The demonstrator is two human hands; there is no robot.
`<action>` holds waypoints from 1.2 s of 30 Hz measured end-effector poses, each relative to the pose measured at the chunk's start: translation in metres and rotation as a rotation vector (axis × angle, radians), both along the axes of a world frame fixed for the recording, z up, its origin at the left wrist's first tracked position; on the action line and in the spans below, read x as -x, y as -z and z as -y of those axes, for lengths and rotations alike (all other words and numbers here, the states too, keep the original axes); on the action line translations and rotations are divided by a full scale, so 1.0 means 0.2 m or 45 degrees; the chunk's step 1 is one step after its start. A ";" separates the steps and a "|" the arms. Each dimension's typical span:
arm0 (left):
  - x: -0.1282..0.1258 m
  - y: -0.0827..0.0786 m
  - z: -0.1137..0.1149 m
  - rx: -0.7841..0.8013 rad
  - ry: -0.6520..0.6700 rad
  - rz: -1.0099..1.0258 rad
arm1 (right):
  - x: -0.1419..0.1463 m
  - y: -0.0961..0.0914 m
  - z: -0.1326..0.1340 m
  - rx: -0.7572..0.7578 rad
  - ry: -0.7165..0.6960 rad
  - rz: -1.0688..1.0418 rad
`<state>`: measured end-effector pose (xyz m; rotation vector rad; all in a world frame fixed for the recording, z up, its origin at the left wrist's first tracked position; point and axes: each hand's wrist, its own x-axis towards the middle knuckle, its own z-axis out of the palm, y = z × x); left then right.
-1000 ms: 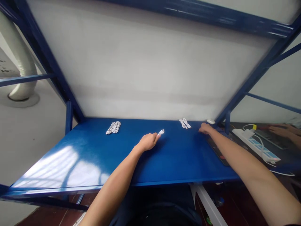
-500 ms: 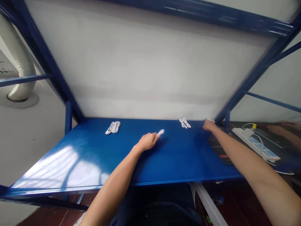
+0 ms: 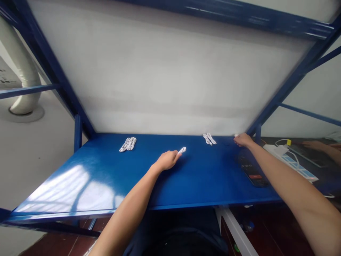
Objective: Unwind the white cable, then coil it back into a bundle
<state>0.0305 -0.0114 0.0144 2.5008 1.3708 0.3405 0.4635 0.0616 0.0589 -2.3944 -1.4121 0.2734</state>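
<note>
Where the left hand (image 3: 167, 160) grips, cable (image 3: 182, 150) hides

Blue bench (image 3: 207, 181) with white cables and a phone
Two coiled cables (image 3: 131, 144) lie side by side toward the back left of the flat, glossy top. Two smaller cables (image 3: 211, 138), also coiled, lie just beside each other near the back edge, right of the middle. The dark phone (image 3: 252, 171) rests face up at the right, a red patch on its lit screen. A bright patch of light (image 3: 97, 196) falls across the front left.
</note>
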 end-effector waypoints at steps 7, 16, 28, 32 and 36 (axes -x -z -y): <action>0.00 0.00 0.00 0.014 -0.006 0.008 | 0.01 -0.03 0.02 -0.089 0.050 -0.410; -0.02 0.00 0.02 -0.057 0.017 -0.100 | 0.38 -0.05 0.01 0.114 -0.501 -0.736; -0.15 0.07 0.05 -0.215 0.017 -0.321 | 1.24 -0.02 0.11 0.485 -1.146 -0.809; -0.14 0.06 0.05 -0.214 -0.008 -0.316 | 1.31 0.04 0.12 0.149 -1.117 -0.565; -0.14 0.06 0.06 -0.195 -0.023 -0.323 | 1.31 0.07 0.14 -0.063 -1.046 -0.414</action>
